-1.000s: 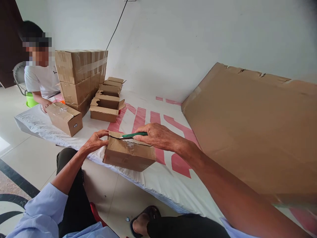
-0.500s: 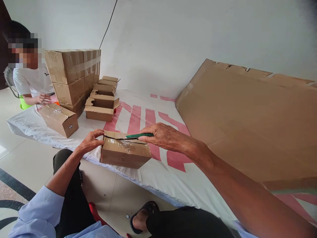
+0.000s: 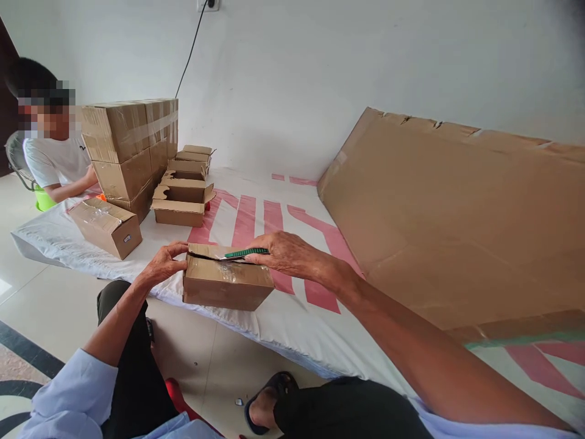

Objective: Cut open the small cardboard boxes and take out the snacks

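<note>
A taped cardboard box lies on the cloth-covered surface in front of me. My left hand grips its left end, with the fingers at the top corner and the thumb on the near side. In my right hand is a utility knife with a ribbed green handle, held over the box top. Its blade points left and meets the dark slit along the lid seam; the tip is hard to make out. Clear tape, wrinkled and shiny, crosses the middle of the box.
Another taped box lies to the left, before a stack of sealed boxes. Several opened boxes stand beside the stack. A large cardboard sheet leans against the wall at right. Behind the stack sits a co-worker.
My right hand and the knife have shifted slightly left along the seam, and the handle is more tilted. The co-worker's hand has gone behind the stack. The view has moved a little.
</note>
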The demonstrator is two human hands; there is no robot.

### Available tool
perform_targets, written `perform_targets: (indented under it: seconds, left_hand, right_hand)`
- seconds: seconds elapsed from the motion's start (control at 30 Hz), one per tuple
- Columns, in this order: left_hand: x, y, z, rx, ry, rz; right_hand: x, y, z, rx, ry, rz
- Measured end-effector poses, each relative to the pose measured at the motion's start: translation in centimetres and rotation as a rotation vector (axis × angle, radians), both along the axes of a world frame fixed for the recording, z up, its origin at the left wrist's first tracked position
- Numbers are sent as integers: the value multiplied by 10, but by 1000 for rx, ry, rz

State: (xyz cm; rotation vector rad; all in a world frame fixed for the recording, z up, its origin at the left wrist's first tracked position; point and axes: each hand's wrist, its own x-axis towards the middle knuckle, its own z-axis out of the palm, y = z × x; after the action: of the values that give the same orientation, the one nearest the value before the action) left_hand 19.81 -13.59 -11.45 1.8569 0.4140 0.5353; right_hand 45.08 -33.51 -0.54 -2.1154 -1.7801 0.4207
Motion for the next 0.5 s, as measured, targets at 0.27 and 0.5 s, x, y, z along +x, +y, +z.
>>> perform_targets:
  seconds: [0.27, 0.5]
  left_hand:
    - [2, 2, 1, -70, -60, -64]
    - [0, 16, -6, -124, -22, -155]
  right_hand:
    - [73, -84, -15, 31, 77, -246]
    - [102, -133, -157, 370, 85, -660]
